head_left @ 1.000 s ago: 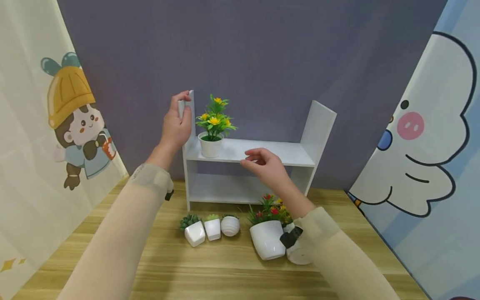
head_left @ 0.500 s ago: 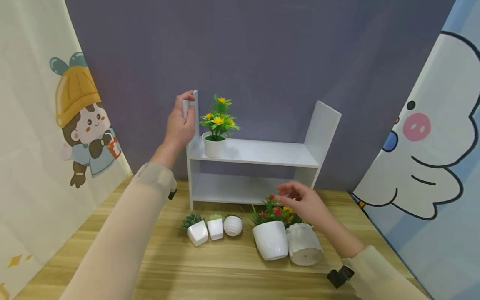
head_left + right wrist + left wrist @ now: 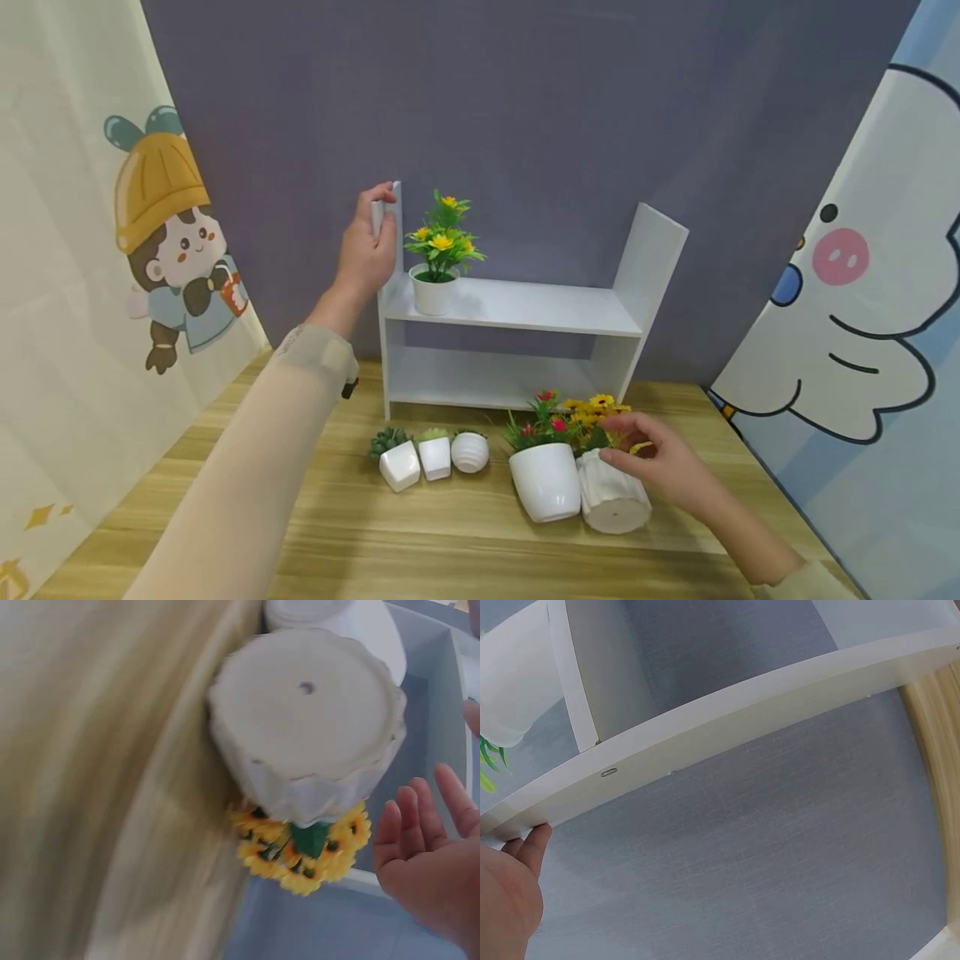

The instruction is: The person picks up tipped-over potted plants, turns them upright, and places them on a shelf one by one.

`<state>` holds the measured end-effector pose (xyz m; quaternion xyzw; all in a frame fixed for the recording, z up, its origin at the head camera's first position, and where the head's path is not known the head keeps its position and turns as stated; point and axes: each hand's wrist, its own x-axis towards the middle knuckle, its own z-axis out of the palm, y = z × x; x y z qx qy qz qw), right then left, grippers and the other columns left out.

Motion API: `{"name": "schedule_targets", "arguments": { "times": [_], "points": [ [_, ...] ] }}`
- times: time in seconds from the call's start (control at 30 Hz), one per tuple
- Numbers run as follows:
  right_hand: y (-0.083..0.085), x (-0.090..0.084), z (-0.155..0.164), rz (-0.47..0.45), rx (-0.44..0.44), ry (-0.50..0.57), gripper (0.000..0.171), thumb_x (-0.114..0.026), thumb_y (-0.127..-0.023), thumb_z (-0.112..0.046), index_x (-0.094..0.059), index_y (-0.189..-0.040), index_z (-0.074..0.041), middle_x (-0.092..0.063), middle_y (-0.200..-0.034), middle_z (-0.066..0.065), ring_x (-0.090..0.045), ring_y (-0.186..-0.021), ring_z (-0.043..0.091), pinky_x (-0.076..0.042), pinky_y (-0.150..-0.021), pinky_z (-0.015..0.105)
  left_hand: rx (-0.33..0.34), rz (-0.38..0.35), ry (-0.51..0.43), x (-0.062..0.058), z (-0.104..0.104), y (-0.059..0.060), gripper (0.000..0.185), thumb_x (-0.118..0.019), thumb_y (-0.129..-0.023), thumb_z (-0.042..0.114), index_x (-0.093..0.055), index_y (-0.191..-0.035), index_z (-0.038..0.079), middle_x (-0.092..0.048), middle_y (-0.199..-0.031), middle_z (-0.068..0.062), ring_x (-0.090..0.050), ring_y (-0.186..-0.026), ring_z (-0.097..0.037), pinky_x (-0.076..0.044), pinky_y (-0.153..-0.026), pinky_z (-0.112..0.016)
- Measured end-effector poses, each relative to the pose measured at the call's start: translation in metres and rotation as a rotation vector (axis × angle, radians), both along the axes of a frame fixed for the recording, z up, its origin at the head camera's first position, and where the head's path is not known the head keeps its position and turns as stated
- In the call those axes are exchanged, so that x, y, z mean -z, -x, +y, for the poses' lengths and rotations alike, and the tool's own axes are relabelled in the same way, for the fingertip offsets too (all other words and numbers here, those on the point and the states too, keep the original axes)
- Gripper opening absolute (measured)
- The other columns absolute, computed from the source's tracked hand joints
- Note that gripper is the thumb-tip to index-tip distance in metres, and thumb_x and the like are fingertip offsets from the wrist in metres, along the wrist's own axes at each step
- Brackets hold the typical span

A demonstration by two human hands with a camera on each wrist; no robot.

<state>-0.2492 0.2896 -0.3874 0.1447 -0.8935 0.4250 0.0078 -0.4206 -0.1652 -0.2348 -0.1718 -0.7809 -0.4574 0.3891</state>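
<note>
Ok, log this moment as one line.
left hand: grips shelf side panel | right hand: open beside tipped ribbed pot | yellow-flower pot: top shelf

- A ribbed white pot (image 3: 307, 720) lies on its side on the wooden table (image 3: 97, 787), flat base toward the camera.
- Yellow flowers (image 3: 300, 851) spill from its mouth.
- The right hand (image 3: 431, 862) is just beside it, fingers straight.

The shelf (image 3: 517, 307) is smooth matt white board, the table (image 3: 465, 542) pale wood-grain laminate, the ribbed pot (image 3: 611, 498) matt white with plastic-looking sunflowers (image 3: 304, 859), the neighbouring smooth pot (image 3: 543, 481) glossy white, and the backdrop (image 3: 525, 108) grey woven cloth.
</note>
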Motion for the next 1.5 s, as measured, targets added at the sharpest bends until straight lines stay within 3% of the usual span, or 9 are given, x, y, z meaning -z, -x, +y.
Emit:
{"name": "schedule_targets", "arguments": {
  "times": [0.4,0.67,1.03,1.23,1.33,1.5],
  "points": [
    [-0.028,0.029,0.023,-0.065,0.112,-0.078,0.084,-0.085,-0.098,-0.034,-0.037,-0.156,0.003,-0.047,-0.15,0.027,-0.06,-0.123,0.032,-0.058,-0.084,0.029,0.003,0.014,-0.001,-0.002,0.002,-0.001,0.032,-0.042,-0.116,0.023,-0.051,-0.146,0.016,-0.05,-0.171,0.007,-0.036,-0.059,-0.006,-0.037,-0.067,-0.032],
    [-0.031,0.045,0.021,-0.18,0.089,-0.037,0.096,-0.085,-0.098,-0.033,-0.023,-0.16,0.005,-0.032,-0.157,0.029,-0.053,-0.126,0.034,-0.056,-0.085,0.025,-0.004,-0.002,0.015,-0.002,-0.002,-0.002,0.033,-0.04,-0.117,0.026,-0.049,-0.147,0.016,-0.048,-0.173,0.007,-0.034,-0.055,-0.007,-0.036,-0.059,-0.029],
    [-0.028,0.058,0.003,-0.145,0.219,-0.107,0.102,-0.082,-0.097,-0.05,-0.025,-0.159,0.008,-0.04,-0.152,0.035,-0.063,-0.124,0.038,-0.06,-0.095,0.046,-0.005,-0.012,0.026,0.002,-0.003,-0.003,0.034,-0.039,-0.117,0.028,-0.049,-0.147,0.018,-0.045,-0.174,0.009,-0.033,-0.054,-0.008,-0.035,-0.057,-0.029],
    [-0.026,0.061,-0.002,-0.17,0.225,-0.114,0.107,-0.079,-0.098,-0.055,-0.022,-0.159,0.01,-0.038,-0.153,0.036,-0.053,-0.138,0.046,-0.045,-0.115,0.069,-0.005,-0.015,0.03,0.002,-0.002,-0.003,0.034,-0.039,-0.117,0.028,-0.049,-0.148,0.019,-0.045,-0.175,0.008,-0.035,-0.056,-0.01,-0.036,-0.059,-0.029],
    [-0.025,0.063,-0.003,-0.165,0.225,-0.108,0.107,-0.08,-0.097,-0.054,-0.021,-0.159,0.01,-0.038,-0.153,0.036,-0.051,-0.141,0.048,-0.041,-0.118,0.071,-0.007,-0.013,0.035,0.001,-0.001,-0.003,0.034,-0.039,-0.117,0.027,-0.049,-0.148,0.018,-0.045,-0.175,0.007,-0.036,-0.057,-0.01,-0.036,-0.059,-0.029],
    [-0.025,0.063,-0.002,-0.177,0.22,-0.093,0.107,-0.079,-0.098,-0.055,-0.019,-0.159,0.01,-0.041,-0.153,0.036,-0.052,-0.141,0.046,-0.045,-0.116,0.065,-0.015,-0.011,0.052,0.002,-0.001,-0.003,0.037,-0.038,-0.118,0.027,-0.048,-0.151,0.016,-0.044,-0.175,0.007,-0.033,-0.054,-0.008,-0.033,-0.055,-0.028]
  ]
}}
